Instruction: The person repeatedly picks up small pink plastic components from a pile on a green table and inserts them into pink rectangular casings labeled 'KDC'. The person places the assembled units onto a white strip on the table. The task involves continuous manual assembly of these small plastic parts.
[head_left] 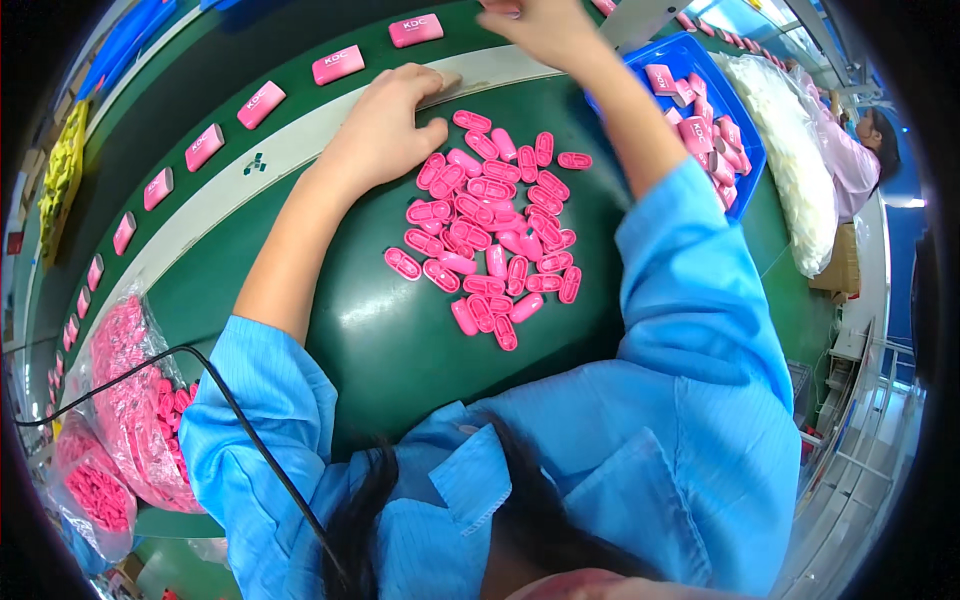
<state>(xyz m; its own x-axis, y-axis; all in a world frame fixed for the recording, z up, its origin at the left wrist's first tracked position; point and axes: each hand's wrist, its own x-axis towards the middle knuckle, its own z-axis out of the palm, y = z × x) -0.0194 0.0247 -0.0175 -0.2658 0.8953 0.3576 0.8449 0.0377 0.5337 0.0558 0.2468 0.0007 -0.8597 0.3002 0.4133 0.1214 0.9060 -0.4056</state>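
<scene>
In the head view, my left hand [390, 115] lies over the pale rail [510, 66], fingers loosely bent, thumb apart; I cannot tell whether it grips anything. My right hand [545, 28] reaches up to the top edge, partly cut off, its hold unclear. Pink oval pieces [490, 188] lie heaped on the green tabletop [370, 300] between my forearms, near my left thumb. Beyond the rail stands a curved row of pink cases [338, 65]; a blue tray [722, 90] at right holds more.
</scene>
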